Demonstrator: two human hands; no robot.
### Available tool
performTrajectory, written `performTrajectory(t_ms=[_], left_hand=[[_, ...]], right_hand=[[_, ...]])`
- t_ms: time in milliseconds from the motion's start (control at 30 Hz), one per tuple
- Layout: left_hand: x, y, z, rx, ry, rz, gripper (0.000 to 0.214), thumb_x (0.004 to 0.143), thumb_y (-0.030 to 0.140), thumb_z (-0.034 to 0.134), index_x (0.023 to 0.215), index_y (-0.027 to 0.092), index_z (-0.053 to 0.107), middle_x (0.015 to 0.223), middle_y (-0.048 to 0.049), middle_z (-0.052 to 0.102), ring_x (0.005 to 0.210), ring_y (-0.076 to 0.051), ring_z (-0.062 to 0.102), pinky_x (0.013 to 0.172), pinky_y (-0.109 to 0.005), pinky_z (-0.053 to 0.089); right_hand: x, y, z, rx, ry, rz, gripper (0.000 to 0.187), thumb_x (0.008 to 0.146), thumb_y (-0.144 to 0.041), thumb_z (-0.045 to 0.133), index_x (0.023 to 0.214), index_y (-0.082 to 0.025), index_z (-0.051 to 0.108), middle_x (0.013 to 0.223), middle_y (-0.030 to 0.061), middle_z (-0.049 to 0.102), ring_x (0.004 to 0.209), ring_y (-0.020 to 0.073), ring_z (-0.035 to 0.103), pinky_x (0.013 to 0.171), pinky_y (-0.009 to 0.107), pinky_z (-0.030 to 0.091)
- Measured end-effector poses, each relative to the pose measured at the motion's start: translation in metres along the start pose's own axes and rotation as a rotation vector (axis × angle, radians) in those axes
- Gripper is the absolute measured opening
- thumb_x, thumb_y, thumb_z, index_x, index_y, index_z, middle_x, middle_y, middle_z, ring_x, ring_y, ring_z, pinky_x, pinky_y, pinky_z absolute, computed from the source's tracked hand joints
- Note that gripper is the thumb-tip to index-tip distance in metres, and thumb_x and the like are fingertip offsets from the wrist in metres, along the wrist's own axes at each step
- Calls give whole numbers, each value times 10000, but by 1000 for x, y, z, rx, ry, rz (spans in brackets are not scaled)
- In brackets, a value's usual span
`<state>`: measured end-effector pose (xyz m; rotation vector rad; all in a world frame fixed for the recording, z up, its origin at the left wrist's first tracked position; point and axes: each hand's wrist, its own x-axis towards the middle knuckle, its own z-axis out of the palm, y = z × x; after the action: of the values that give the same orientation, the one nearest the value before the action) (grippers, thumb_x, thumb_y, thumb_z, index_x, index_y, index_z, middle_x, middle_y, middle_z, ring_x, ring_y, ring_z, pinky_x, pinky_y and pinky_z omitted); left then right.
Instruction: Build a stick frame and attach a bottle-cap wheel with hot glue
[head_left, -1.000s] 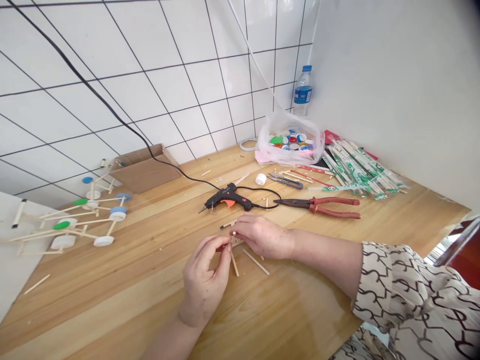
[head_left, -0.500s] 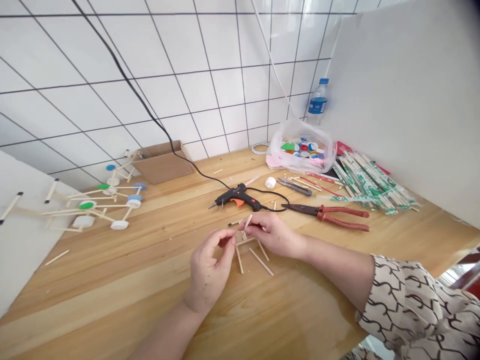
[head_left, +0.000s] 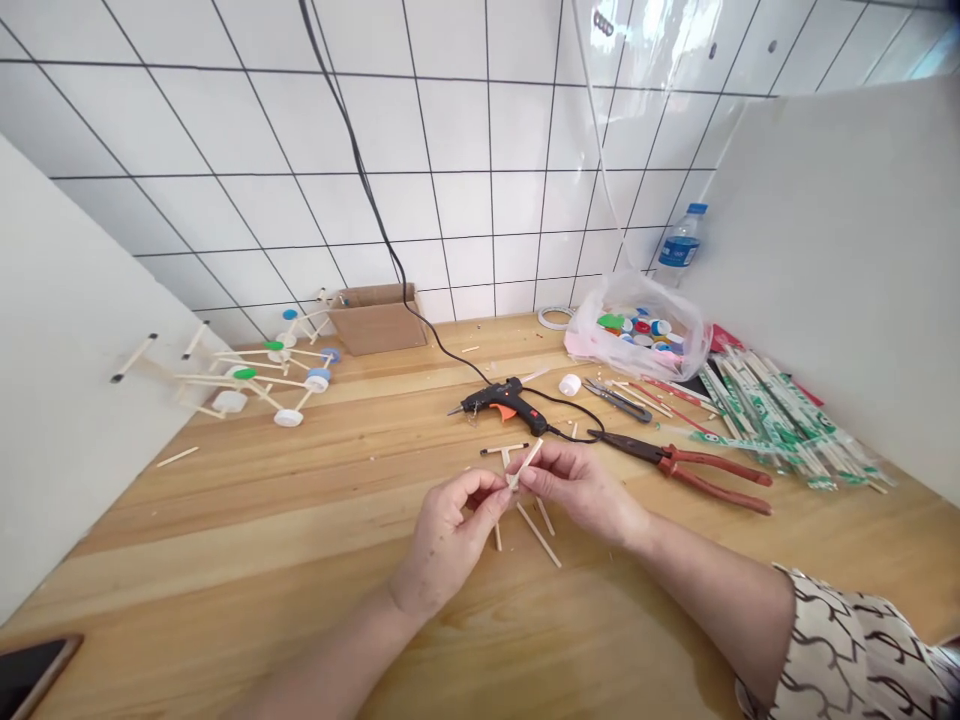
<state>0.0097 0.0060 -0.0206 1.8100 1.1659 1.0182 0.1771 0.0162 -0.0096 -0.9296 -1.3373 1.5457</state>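
Short stick (head_left: 527, 461) up off the table (head_left: 300, 560), slanted, centre of view, near the glue gun (head_left: 501, 402) but not touching it. Pinched at the lower end between thumb and forefinger of the right hand (head_left: 581, 490). Left hand (head_left: 450, 530) closed on that same end from the other side, fingertips of both hands meeting. Join itself covered by the fingertips; impossible to tell whether a second piece sits in there. Remaining fingers loosely curled.

Under the hands, loose sticks (head_left: 540, 535) flat on the wood, partly hidden behind the knuckles, count unclear.

Just right of the gun: red-handled pliers (head_left: 690, 465). Further back, a plastic bag (head_left: 637, 335) of coloured caps, blurred through the film. Gun's black cord (head_left: 360, 170) up the tiles and out of frame. Far left, stick-and-cap models (head_left: 262, 375), pale parts hard to separate from the white board. Bottom-left corner: dark flat object (head_left: 30, 670), cut off by the edge, not identifiable. Patterned sleeve (head_left: 862, 650) cropped at lower right.
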Motion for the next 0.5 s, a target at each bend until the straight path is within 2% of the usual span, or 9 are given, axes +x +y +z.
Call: performTrajectory(t_ms=[133, 300, 500], left_hand=[[-1, 1, -1, 7, -42, -27, 186, 815, 271, 497, 684, 171, 582, 589, 26, 540, 552, -109, 484, 520, -203, 399], [-1, 5, -2, 35, -44, -8, 203, 811, 266, 487, 659, 175, 586, 582, 13, 536, 555, -121, 479, 514, -217, 390], [-1, 5, -3, -31, -55, -50, 240, 819, 309, 472, 642, 176, 564, 545, 32, 483, 530, -111, 444, 502, -209, 377]], right_hand=[[-2, -6, -4, 8, 98, -30, 252, 685, -378, 710, 808, -165, 658, 692, -16, 603, 620, 89, 524, 648, 239, 431], [-3, -8, -8, -9, 133, -86, 222, 716, -358, 689, 824, -165, 669, 637, -16, 593, 564, 84, 495, 575, 229, 405], [-3, -6, -10, 8, 207, -105, 200, 701, -348, 701, 780, -167, 669, 615, -13, 602, 543, 84, 490, 534, 222, 379]])
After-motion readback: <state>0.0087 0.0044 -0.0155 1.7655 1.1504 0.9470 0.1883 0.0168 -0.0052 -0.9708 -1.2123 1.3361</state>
